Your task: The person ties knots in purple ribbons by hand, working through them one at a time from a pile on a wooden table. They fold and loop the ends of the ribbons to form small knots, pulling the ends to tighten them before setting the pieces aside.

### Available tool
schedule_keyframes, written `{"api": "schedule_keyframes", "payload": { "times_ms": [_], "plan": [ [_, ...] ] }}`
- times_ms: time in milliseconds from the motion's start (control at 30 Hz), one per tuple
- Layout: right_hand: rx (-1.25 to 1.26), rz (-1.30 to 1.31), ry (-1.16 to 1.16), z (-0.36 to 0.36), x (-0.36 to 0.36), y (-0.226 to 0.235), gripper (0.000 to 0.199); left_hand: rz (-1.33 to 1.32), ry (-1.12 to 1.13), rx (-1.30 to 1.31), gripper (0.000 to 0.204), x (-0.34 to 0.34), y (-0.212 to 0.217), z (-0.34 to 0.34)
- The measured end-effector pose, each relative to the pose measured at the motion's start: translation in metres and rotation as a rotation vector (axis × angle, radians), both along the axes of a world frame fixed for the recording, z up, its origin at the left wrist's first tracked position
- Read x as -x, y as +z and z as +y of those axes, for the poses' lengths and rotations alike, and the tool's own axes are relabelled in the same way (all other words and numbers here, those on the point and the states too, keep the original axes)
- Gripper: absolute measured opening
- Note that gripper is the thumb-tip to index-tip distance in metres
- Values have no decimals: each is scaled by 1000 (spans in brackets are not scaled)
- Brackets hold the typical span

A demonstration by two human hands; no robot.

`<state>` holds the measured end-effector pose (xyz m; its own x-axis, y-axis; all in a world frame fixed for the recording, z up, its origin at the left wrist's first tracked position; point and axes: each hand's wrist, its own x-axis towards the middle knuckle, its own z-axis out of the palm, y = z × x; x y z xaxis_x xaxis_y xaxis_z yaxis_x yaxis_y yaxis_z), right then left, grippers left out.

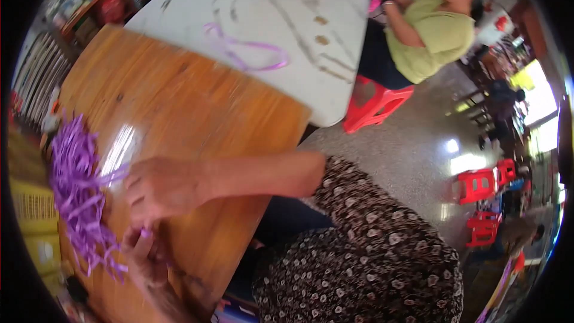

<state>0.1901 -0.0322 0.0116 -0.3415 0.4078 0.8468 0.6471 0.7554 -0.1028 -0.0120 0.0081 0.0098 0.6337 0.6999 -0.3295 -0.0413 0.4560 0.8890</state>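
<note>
A pile of purple ribbon strips (81, 191) lies along the far-left edge of the brown wooden table (203, 101). My right hand (164, 188) reaches across the table, its fingers closed; a purple ribbon strand (113, 176) runs between it and the pile. Just below, my left hand (145, 257) is pinched, with a bit of purple ribbon (145, 234) at its fingertips. Both hands are close together above the wood. Partly hidden by the fingers, the ribbon's exact form between them cannot be made out.
A white marble-patterned table (257, 12) adjoins the wooden one, with a loop of purple ribbon (266, 66) on it. A person in a yellow-green top (427, 39) sits there on a red stool (373, 104). Yellow crates (36, 209) stand beyond the pile; more red stools (476, 185) are at right.
</note>
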Motion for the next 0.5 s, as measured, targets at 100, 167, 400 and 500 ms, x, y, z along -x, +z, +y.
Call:
{"api": "schedule_keyframes", "payload": {
  "times_ms": [100, 167, 400, 500],
  "plan": [
    [82, 6, -52, -2, -2, 0, 9, 17, 73, 7, 15, -11, 9, -6],
    [194, 49, -70, -9, -12, 2, 6, -38, 89, -2, 16, -23, 5, -8],
    [622, 394, 136, -15, 5, 17, 11, -72, 221, -75, 14, -15, 12, -13],
    [637, 392, 130, -15, 12, 17, 9, -85, 219, -110, 13, -11, 9, -15]
  ]
}}
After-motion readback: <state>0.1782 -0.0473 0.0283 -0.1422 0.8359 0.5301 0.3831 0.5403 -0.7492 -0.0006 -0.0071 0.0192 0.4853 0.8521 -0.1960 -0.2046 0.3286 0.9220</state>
